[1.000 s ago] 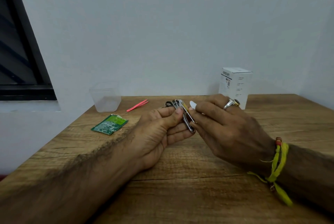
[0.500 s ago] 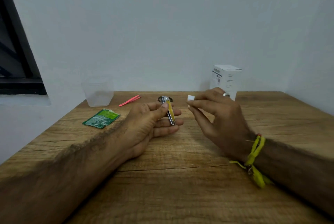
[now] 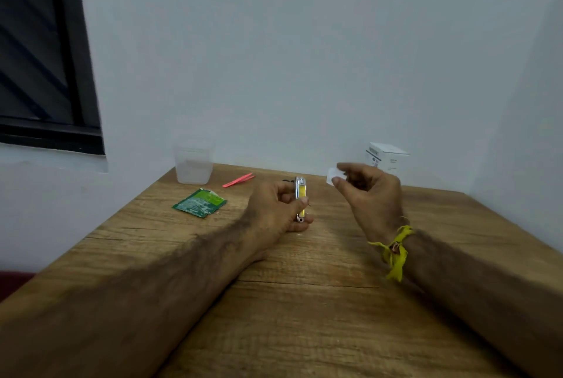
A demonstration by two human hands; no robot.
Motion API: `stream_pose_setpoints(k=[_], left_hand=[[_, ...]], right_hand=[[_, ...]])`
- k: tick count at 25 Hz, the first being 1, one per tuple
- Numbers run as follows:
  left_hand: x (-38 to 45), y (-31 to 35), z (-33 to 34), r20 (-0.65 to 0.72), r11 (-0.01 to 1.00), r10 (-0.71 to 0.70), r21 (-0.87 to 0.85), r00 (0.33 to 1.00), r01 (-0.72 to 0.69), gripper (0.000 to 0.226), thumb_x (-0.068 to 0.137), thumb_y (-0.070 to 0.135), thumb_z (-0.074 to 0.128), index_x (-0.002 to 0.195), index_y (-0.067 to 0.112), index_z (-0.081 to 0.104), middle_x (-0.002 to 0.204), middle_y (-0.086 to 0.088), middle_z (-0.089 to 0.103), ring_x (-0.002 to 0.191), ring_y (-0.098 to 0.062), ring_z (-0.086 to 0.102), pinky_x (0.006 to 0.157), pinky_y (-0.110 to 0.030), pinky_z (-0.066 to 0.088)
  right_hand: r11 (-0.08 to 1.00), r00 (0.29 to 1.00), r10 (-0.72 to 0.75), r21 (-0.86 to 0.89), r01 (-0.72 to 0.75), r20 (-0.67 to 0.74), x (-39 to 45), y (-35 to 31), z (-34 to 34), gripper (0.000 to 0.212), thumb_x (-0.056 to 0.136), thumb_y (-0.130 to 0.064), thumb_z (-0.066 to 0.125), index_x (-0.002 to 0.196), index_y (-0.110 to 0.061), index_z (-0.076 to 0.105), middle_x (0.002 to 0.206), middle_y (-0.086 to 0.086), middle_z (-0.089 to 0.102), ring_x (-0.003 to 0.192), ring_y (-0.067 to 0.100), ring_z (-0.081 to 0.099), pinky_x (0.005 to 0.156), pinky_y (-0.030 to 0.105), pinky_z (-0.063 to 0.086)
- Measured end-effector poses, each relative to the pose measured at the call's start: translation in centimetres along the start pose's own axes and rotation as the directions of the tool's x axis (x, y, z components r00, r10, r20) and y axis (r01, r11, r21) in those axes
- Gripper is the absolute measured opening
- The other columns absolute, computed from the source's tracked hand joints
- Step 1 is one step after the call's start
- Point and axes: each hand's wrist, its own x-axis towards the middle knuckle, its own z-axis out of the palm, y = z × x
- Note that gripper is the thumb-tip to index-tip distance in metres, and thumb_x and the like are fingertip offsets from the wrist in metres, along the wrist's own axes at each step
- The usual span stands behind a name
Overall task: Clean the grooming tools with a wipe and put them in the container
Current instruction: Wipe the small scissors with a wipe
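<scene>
A nail clipper is pinched upright in the left hand above the worktop — small, stiff, likely slippery metal, best gripped by its 2 flat sides. A folded wipe is pinched by the right hand. The container stands well apart.

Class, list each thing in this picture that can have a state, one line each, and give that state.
Left hand: grips the nail clipper.
Nail clipper: held upright, lever folded.
Right hand: pinches the wipe.
Wipe: small, folded, off the clipper.
Container: lid off, looks empty.
Green sachet: torn open, flat.
Pink tweezers: lying on table.
White box: upright, closed.
</scene>
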Motion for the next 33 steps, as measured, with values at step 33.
stream_pose_setpoints(k=[33], left_hand=[[12.5, 8.6, -13.2, -0.419, 0.101, 0.173, 0.908, 0.891, 0.407, 0.046, 0.077, 0.038, 0.083, 0.108, 0.009, 0.064, 0.107, -0.007, 0.069, 0.101, -0.031, 0.062, 0.096, -0.045, 0.043]], right_hand=[[0.993, 0.984, 0.09, -0.063, -0.101, -0.156, 4.1, 4.2, 7.6, 0.035, 0.086, -0.009, 0.068, 0.12, -0.012, 0.065, 0.087, 0.0, 0.062, 0.092, 0.023, 0.062, 0.086, 0.034, 0.05]])
